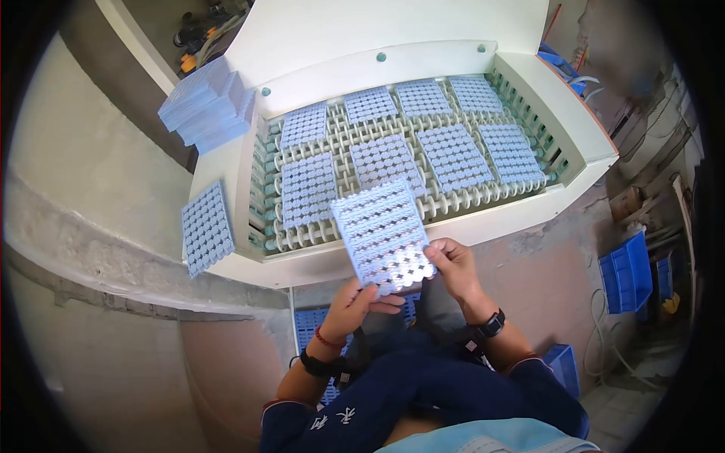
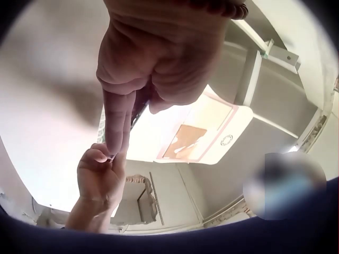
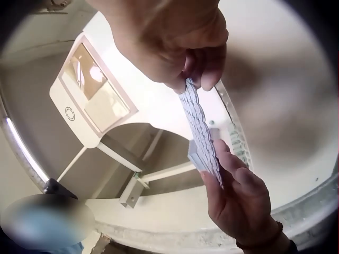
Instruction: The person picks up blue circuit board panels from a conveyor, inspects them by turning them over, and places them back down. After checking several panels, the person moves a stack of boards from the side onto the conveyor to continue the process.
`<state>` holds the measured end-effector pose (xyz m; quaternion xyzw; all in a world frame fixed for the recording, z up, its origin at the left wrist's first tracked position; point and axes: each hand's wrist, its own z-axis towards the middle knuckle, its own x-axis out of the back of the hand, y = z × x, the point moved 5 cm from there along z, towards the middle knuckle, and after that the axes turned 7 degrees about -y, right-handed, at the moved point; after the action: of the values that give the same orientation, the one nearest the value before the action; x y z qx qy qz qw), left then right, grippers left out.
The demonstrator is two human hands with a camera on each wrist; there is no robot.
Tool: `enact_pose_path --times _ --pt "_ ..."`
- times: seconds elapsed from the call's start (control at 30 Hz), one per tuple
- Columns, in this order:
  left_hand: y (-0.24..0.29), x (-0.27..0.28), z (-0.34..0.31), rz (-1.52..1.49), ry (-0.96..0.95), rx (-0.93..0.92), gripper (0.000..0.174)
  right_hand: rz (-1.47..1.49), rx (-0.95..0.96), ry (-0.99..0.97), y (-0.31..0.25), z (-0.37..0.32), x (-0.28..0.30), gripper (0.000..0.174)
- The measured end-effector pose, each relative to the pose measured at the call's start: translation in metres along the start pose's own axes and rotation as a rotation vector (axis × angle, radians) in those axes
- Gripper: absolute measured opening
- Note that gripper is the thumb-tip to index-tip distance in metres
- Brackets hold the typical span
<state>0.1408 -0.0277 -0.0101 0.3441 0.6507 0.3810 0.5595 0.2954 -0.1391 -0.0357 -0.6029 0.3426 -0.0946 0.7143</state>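
Both hands hold a small stack of light blue panels (image 1: 377,230), each a grid of joined round discs with scalloped edges. Several thin layers show edge-on in the stack (image 3: 200,121) in the right wrist view. At its lower left corner, my left hand (image 1: 349,308) grips it with the thumb on the upper face and fingers beneath. My right hand (image 1: 455,270) pinches the lower right edge. Light glares off the corner between the hands. Beyond it, similar panels (image 1: 455,156) lie in two rows on the rollers (image 1: 343,137) of a white machine (image 1: 483,220).
A tall pile of light blue panels (image 1: 208,106) stands on the machine's left ledge, and a loose panel (image 1: 208,229) lies nearer. Blue bins (image 1: 625,273) are on the floor to the right. Blue slatted crates (image 1: 310,323) show below the hands.
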Motion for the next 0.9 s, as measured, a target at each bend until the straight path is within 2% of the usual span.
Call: enact_pose_path --times 0.07,0.13,0.2,0.23,0.5,0.67,0.73,0.9 --pt "0.0 0.011 -0.018 -0.014 0.083 -0.015 0.034 -0.051 0.032 -0.009 0.003 0.0 -0.014 0.015" --pt "0.001 0.022 -0.031 -0.035 0.166 -0.031 0.033 -0.073 -0.099 -0.156 0.015 -0.001 -0.028 0.015" --pt "0.002 0.033 -0.044 0.094 0.315 -0.056 0.031 -0.082 -0.168 -0.157 0.02 -0.005 -0.033 0.015" --pt "0.002 0.035 -0.047 0.066 0.359 -0.075 0.029 -0.108 -0.189 -0.182 0.023 -0.007 -0.035 0.015" --pt "-0.007 0.047 -0.05 0.006 0.392 -0.089 0.028 -0.131 -0.252 -0.211 0.028 -0.018 -0.032 0.014" --pt "-0.014 0.051 -0.047 0.007 0.388 -0.093 0.029 -0.107 -0.431 -0.262 0.031 -0.027 -0.031 0.013" --pt "-0.022 0.057 -0.048 -0.092 0.4 -0.098 0.031 -0.115 -0.421 -0.261 0.031 -0.028 -0.03 0.014" --pt "-0.02 0.071 -0.055 -0.119 0.47 -0.171 0.032 -0.13 -0.328 -0.216 0.025 -0.023 -0.014 0.016"
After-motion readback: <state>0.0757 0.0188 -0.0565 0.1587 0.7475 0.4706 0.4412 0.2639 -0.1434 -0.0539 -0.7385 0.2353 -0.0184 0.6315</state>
